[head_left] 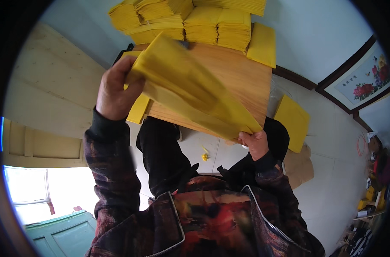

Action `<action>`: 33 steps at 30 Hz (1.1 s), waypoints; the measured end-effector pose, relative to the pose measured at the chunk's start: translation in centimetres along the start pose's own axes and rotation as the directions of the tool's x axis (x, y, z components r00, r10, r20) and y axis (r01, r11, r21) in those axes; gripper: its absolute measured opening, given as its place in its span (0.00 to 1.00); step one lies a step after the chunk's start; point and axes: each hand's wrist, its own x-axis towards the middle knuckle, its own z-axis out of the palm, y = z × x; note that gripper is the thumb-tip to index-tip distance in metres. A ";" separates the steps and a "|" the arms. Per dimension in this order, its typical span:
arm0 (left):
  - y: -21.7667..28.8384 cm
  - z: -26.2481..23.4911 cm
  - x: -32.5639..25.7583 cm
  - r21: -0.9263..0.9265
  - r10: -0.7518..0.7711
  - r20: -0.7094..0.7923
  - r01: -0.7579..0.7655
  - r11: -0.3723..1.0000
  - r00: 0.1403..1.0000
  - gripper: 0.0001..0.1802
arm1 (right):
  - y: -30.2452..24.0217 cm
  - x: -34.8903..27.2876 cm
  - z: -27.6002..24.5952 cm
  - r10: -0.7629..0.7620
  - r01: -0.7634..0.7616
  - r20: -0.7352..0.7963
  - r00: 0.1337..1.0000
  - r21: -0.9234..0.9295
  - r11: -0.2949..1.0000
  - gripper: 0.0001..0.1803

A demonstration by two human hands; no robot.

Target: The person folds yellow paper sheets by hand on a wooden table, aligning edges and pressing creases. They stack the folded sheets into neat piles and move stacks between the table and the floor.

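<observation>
The fingers of the person's left hand (pixel 116 91) are clamped on the upper left end of a long yellow folded sheet (pixel 192 92), thumb on one side and the other fingers curled behind it. The fingers of the right hand (pixel 255 144) pinch the sheet's lower right end, thumb on top. Stretched slantwise between the two hands, the sheet is held in front of the table (pixel 242 79) and partly over its wooden top; its near layer sags a little apart from the upper one, and its surface is slightly blurred. Whether it touches the wood cannot be told.

Under the left wrist, a yellow strip (pixel 138 109) lies at the table's left edge. Along the far side stand thick stacks of yellow sheets (pixel 199 25), with another yellow piece (pixel 263 45) beside them at the far right corner, jutting past the edge.

The person's knees in black trousers (pixel 162 150) are at the near side. Between them, a small yellow scrap (pixel 204 157) lies on the tiled floor (pixel 220 156). Beyond the right knee are a flat yellow panel (pixel 292 122) and a brown piece (pixel 301 168). Farther right, a framed flower picture (pixel 364 81) is by the wall.
</observation>
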 end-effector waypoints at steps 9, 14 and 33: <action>9.9 1.8 3.2 0.477 0.316 0.148 -0.347 0.807 0.937 0.15 | -10.0 0.5 -0.6 -0.294 0.383 0.250 0.923 -0.495 0.780 0.36; 11.5 4.6 3.1 0.571 0.420 0.235 -0.474 0.670 0.876 0.13 | -13.5 1.8 6.4 -0.497 0.580 0.300 0.814 -0.470 0.665 0.31; -1.2 10.7 -1.0 -0.618 0.042 0.135 0.051 0.784 0.990 0.17 | -13.5 3.4 8.6 -0.567 0.611 0.229 0.791 -0.336 0.717 0.12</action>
